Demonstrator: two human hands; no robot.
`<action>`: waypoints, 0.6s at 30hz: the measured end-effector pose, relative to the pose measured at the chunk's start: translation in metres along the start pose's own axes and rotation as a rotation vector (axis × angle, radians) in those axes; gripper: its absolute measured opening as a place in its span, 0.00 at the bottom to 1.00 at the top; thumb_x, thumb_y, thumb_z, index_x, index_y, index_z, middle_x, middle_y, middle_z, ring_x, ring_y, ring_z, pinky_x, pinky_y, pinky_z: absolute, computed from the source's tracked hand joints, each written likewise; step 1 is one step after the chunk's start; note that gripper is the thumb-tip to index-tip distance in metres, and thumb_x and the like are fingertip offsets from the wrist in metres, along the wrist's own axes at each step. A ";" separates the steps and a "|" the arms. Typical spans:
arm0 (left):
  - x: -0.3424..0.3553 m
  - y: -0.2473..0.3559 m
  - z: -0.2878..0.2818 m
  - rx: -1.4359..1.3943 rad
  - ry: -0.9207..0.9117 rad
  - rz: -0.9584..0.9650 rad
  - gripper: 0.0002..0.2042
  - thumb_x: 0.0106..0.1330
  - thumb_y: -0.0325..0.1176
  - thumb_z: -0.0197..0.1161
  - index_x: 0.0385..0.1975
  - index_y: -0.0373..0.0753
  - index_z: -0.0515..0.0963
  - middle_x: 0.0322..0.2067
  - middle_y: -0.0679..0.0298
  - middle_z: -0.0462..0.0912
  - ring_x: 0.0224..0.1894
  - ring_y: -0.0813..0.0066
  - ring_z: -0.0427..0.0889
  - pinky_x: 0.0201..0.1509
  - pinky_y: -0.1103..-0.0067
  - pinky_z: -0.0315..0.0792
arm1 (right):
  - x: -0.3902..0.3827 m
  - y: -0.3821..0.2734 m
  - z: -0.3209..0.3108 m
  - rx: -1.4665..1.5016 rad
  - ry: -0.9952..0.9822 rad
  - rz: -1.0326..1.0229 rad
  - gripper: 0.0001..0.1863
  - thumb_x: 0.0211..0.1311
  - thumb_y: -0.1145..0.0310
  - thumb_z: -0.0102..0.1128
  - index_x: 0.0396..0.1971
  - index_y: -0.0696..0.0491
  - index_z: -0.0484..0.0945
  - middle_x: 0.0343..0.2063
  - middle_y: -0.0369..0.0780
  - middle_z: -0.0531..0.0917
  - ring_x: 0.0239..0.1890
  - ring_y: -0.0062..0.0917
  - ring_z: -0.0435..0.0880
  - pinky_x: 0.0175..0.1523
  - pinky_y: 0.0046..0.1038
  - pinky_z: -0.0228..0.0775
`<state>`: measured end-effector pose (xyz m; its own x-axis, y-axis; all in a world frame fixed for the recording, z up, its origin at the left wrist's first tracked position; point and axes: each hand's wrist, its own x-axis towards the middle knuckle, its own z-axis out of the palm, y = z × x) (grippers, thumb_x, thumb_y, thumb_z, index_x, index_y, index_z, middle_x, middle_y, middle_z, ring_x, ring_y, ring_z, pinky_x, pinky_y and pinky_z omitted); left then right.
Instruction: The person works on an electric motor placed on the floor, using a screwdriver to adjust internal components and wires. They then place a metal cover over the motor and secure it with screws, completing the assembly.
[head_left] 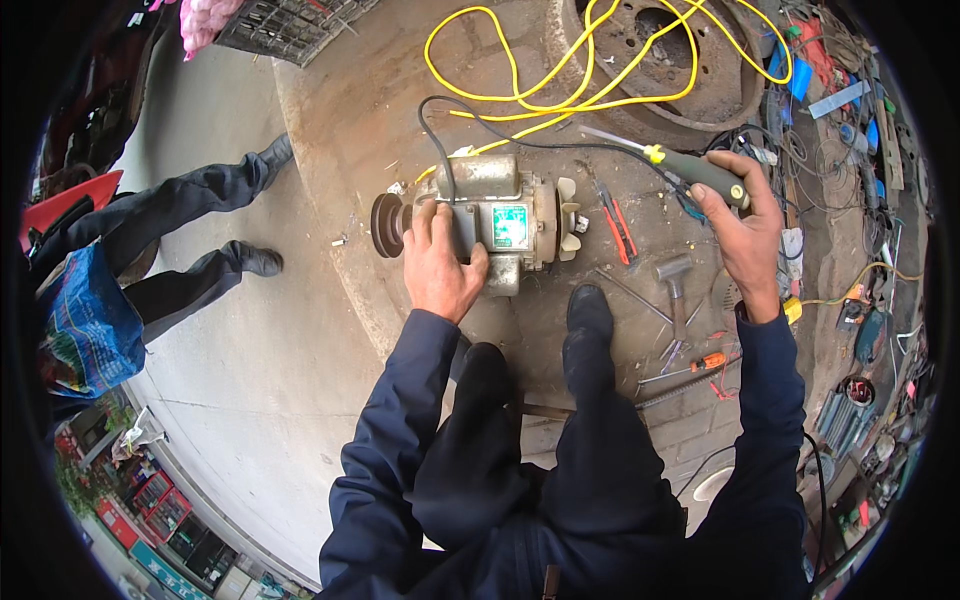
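Note:
An electric motor point(545, 225) lies on its side on the ground in front of me, with a pulley point(386, 225) at its left end and a pale fan point(568, 215) at its right. My left hand point(440, 262) grips the dark terminal box point(464, 230) on the motor's top, fingers and thumb on either side. A screwdriver point(705, 175) with a dark green handle is held in my right hand point(742, 215), off to the motor's right, its shaft pointing left. A black cable point(520, 138) runs from the motor past the screwdriver; its far end is hidden near my right hand.
Red-handled pliers point(617, 225), a hammer point(676, 285) and an orange-handled screwdriver point(708, 362) lie right of the motor. A yellow cord point(515, 97) loops over a rusty wheel rim point(740, 95). Clutter lines the right side. Another person's legs point(200, 205) stretch in from the left.

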<state>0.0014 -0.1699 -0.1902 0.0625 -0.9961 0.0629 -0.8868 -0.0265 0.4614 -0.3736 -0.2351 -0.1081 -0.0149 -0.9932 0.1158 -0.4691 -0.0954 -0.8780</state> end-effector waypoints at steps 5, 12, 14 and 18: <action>0.001 0.001 -0.001 -0.005 -0.011 -0.019 0.32 0.56 0.36 0.71 0.62 0.32 0.75 0.67 0.49 0.73 0.64 0.43 0.75 0.69 0.59 0.73 | 0.019 -0.071 0.042 0.119 -0.213 -0.112 0.17 0.66 0.70 0.74 0.50 0.56 0.77 0.43 0.36 0.85 0.43 0.18 0.83 0.46 0.26 0.77; 0.002 0.000 -0.003 -0.018 0.003 -0.005 0.34 0.54 0.35 0.71 0.64 0.32 0.75 0.65 0.47 0.75 0.57 0.43 0.77 0.63 0.59 0.74 | 0.036 -0.093 0.100 0.022 -0.383 -0.401 0.18 0.57 0.78 0.71 0.47 0.59 0.75 0.39 0.46 0.82 0.38 0.38 0.84 0.45 0.34 0.77; 0.001 -0.001 -0.003 -0.019 0.008 -0.010 0.34 0.54 0.35 0.71 0.64 0.33 0.75 0.66 0.48 0.74 0.58 0.44 0.76 0.64 0.60 0.74 | 0.037 -0.095 0.104 -0.006 -0.406 -0.427 0.19 0.58 0.78 0.71 0.48 0.58 0.74 0.40 0.45 0.81 0.40 0.34 0.84 0.48 0.32 0.76; 0.000 -0.002 -0.003 -0.034 -0.003 -0.020 0.34 0.54 0.34 0.72 0.64 0.33 0.75 0.67 0.50 0.73 0.59 0.45 0.76 0.64 0.60 0.74 | 0.040 -0.100 0.108 -0.021 -0.439 -0.427 0.19 0.58 0.78 0.71 0.48 0.59 0.74 0.40 0.45 0.81 0.39 0.35 0.84 0.47 0.32 0.76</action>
<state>0.0047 -0.1701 -0.1889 0.0789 -0.9956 0.0503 -0.8695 -0.0441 0.4921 -0.2317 -0.2728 -0.0662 0.5414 -0.8030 0.2492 -0.3710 -0.4941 -0.7863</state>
